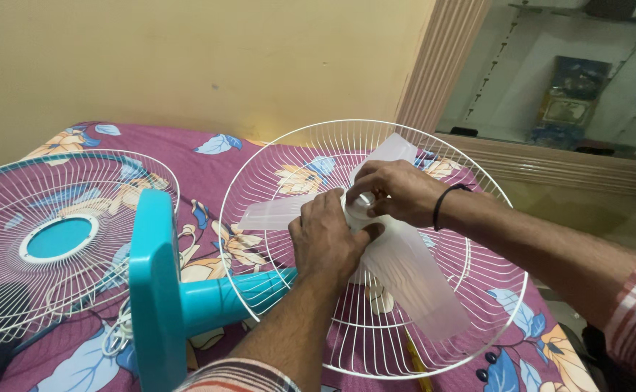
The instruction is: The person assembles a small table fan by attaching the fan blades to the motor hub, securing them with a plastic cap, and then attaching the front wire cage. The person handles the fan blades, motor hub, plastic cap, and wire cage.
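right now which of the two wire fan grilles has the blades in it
The white grille on the right, under both hands, holds the translucent blades. The other grille, lying to the left, holds no blades and has a teal centre disc.

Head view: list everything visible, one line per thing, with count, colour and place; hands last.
Rear fan guard: one, white wire, lying on the bed around the blades.
Fan blades: one set, translucent white, inside that guard; both hands are on its hub.
Front fan guard: one, white wire with a teal centre disc, left on the bed.
Fan stand: one, teal, base nearest the camera, pole running to the rear guard.
Cord: one, white, coiled by the base.
Bedsheet: one, magenta floral, under everything.
Wall: cream, behind the bed.
Wristband: one, black, right wrist.
Left hand: gripping the hub.
Right hand: fingers on the hub top.
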